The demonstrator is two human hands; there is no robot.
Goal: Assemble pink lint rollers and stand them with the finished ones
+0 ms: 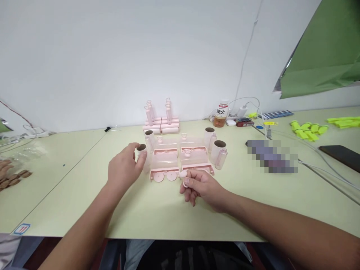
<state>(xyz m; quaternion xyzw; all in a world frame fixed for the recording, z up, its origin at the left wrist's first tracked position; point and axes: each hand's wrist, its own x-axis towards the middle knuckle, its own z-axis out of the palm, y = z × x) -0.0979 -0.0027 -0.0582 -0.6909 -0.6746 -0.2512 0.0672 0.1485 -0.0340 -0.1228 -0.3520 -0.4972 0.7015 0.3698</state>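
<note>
My left hand has its thumb and fingers curved round a white paper roll with a brown core. A pale clear tube beside that roll is partly hidden by my thumb. In a pinch of thumb and forefinger, my right hand holds a small pale pink cap with a loop. In front of me lie pink trays with clear covers, one tray on the left and another tray on the right. Pink discs lie at the front tray edge. More paper rolls stand at the right, a clear pink tube next to one.
Stacked pink cases with upright tubes stand by the wall. Further right are a drink bottle, cables, a blurred packet, yellow-green parts and a dark phone. Another person's hand is near brown pieces at far left.
</note>
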